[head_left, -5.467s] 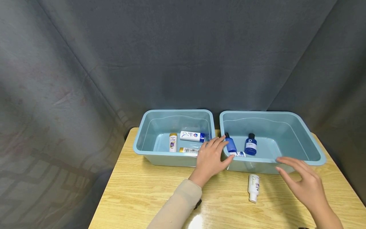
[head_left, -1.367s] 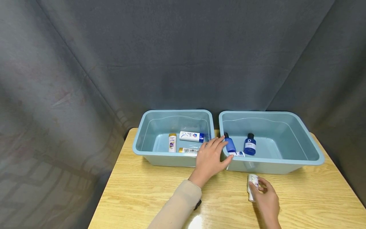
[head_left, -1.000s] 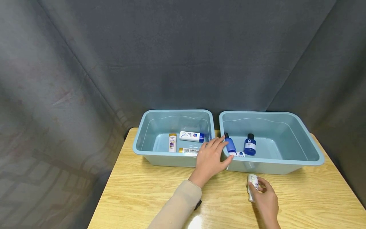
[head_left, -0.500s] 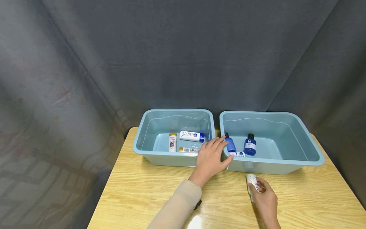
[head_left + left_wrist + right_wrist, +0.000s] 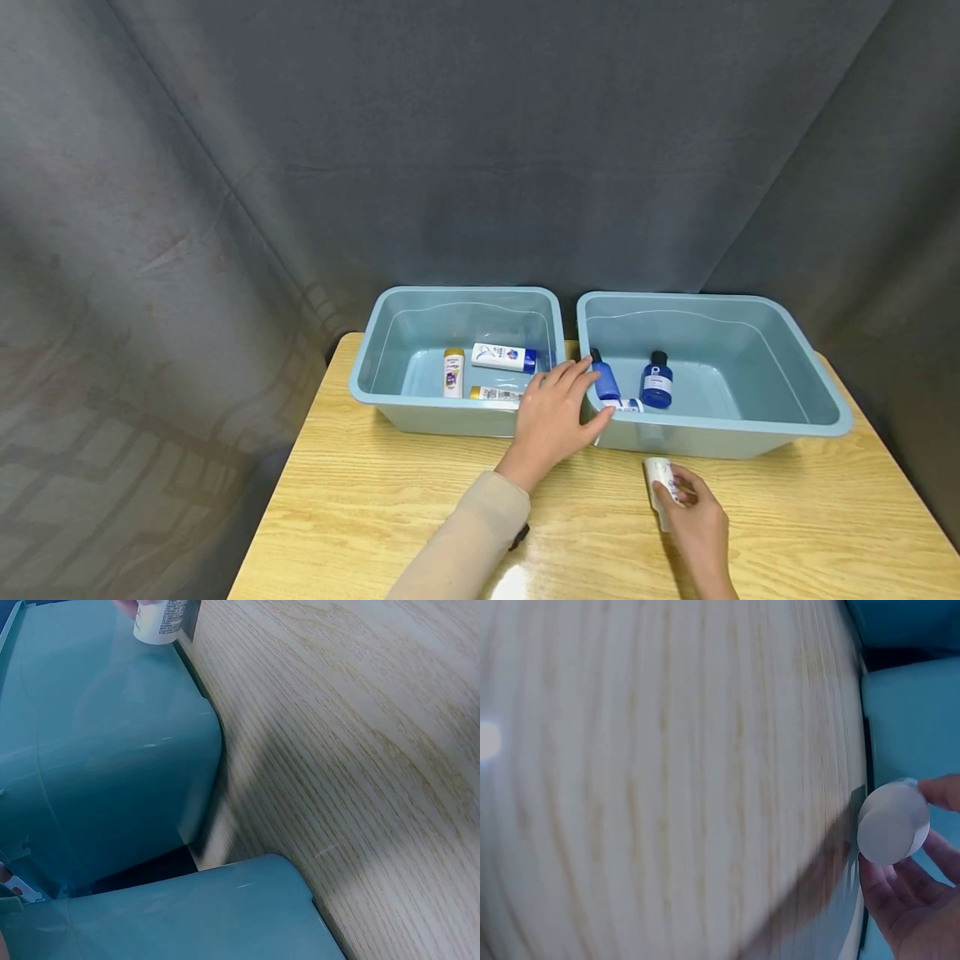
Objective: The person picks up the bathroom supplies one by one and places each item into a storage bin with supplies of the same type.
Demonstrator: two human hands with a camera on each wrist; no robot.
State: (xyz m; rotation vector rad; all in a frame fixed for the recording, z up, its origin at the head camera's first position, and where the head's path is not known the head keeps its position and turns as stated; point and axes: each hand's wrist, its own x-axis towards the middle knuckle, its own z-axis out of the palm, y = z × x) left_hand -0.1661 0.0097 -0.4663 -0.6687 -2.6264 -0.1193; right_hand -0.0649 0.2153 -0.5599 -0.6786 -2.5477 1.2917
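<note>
My right hand grips a small white bottle on the wooden table, just in front of the right teal bin. In the right wrist view the bottle's round end shows between my fingers. My left hand rests with relaxed fingers across the gap where the left teal bin meets the right one, thumb against the right bin's front wall. The left wrist view shows both bins' outer walls and the white bottle at the top edge.
The left bin holds a white bottle with a yellow cap, a white tube with a blue cap and another lying bottle. The right bin holds two blue bottles. Grey cloth hangs behind.
My right hand came down from above the table onto the lying white bottle and took hold of it; the bottle has since shifted slightly left. The left hand has stayed put.
</note>
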